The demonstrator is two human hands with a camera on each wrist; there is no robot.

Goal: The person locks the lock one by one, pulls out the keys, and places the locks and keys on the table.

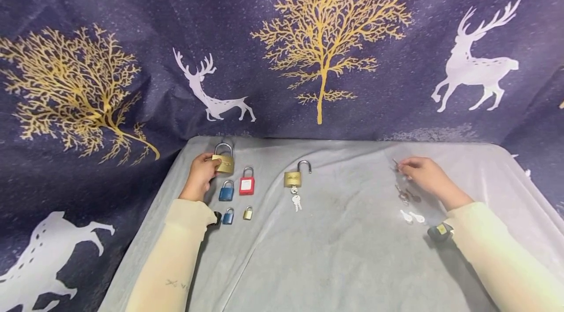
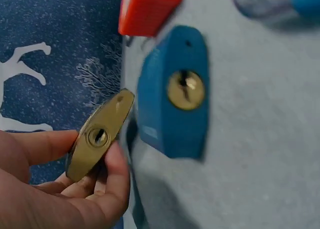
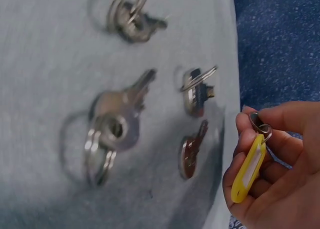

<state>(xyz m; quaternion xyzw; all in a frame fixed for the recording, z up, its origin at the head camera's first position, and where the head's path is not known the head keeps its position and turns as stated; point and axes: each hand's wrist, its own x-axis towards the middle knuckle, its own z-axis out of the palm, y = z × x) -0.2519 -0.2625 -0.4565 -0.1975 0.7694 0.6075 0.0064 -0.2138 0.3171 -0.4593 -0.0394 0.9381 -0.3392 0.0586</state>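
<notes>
At the table's far left, my left hand (image 1: 202, 172) pinches a large brass padlock (image 1: 223, 163) between thumb and fingers. Its shackle points up in the head view, and the left wrist view shows the keyhole (image 2: 98, 137) in its underside. Just nearer stand a blue padlock (image 1: 226, 191) and a red padlock (image 1: 246, 185). Over on the right, my right hand (image 1: 420, 174) holds a small ring with a yellow key tag (image 3: 248, 169); the fingers partly hide what is on the ring. Loose keys (image 3: 117, 121) lie beside that hand.
A second brass padlock (image 1: 293, 179) lies mid-table with its shackle swung out and keys (image 1: 297, 202) hanging at its keyhole. A small blue padlock (image 1: 227, 216) and a small brass padlock (image 1: 247, 213) lie nearer. A dark printed cloth (image 1: 352, 126) hangs behind the grey-covered table (image 1: 335, 253).
</notes>
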